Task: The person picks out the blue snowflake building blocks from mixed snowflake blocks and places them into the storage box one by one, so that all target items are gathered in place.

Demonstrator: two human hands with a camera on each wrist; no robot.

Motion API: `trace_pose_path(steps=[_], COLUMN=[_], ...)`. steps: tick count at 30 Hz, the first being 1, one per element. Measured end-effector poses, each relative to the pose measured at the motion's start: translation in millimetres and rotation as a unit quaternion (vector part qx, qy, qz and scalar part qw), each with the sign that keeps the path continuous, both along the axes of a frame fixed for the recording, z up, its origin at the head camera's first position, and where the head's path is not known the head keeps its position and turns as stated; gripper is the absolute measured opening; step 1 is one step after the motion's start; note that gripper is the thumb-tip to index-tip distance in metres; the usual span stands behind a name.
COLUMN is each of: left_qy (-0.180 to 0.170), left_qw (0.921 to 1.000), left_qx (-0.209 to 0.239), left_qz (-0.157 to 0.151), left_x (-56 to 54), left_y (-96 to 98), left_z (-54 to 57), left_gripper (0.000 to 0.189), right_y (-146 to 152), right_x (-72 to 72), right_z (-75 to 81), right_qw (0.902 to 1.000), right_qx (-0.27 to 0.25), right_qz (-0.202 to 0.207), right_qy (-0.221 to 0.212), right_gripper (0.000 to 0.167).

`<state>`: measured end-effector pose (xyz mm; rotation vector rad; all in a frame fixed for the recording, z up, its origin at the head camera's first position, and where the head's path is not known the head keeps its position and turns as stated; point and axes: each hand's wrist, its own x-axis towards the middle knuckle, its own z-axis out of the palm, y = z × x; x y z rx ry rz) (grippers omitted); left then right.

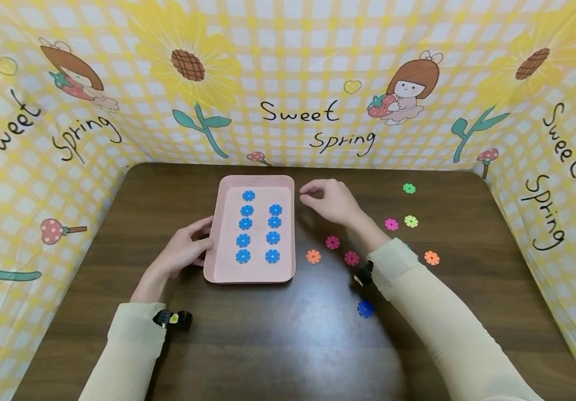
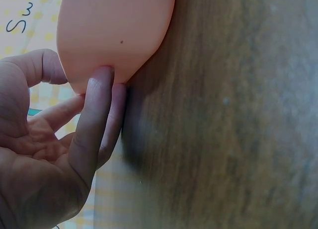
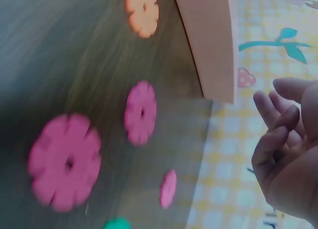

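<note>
My left hand [image 1: 186, 249] grips the left side of a pink rectangular tray [image 1: 255, 277], thumb at the rim and fingers against the outer wall. Inside the tray, notched blue plastic discs [image 1: 243, 257] lie flat in two columns, several in each. My right hand [image 1: 332, 200] is raised just beyond the tray's upper right edge, apart from it. Its fingers are loosely bent with thumb and index tips close together, and nothing shows between them. From the right wrist view, a gap separates that hand [image 3: 290, 154] from the tray's wall [image 3: 211, 50].
Right of the tray lie loose notched discs: orange [image 1: 310, 258], pink [image 1: 329, 244], green [image 1: 409, 185], yellow-green [image 1: 410, 224] and dark blue [image 1: 365, 312]. The right sleeve partly covers a teal one. A checked cloth [image 1: 288, 72] walls the brown table [image 1: 248, 345] at the back and sides.
</note>
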<state>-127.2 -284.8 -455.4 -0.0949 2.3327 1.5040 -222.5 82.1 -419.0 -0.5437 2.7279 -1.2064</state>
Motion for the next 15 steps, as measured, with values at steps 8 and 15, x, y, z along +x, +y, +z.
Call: trace_pose_path(steps=[8,15], left_qy=[-0.001,-0.003], left_qw=[1.0000,1.0000], left_qx=[-0.004,-0.008], left_qz=[-0.001,-0.002], left_x=[-0.6,0.0], left_y=[0.3,1.3], left_z=[1.9,0.0], left_gripper=[0.070,0.070], right_y=[47.9,93.5], right_x=[25.4,46.7], right_z=[10.7,12.0], right_qw=[0.9996,0.9997], right_qx=[-0.004,0.006], right_qz=[0.028,0.021], right_qy=[-0.006,-0.011], right_gripper=[0.020,0.025])
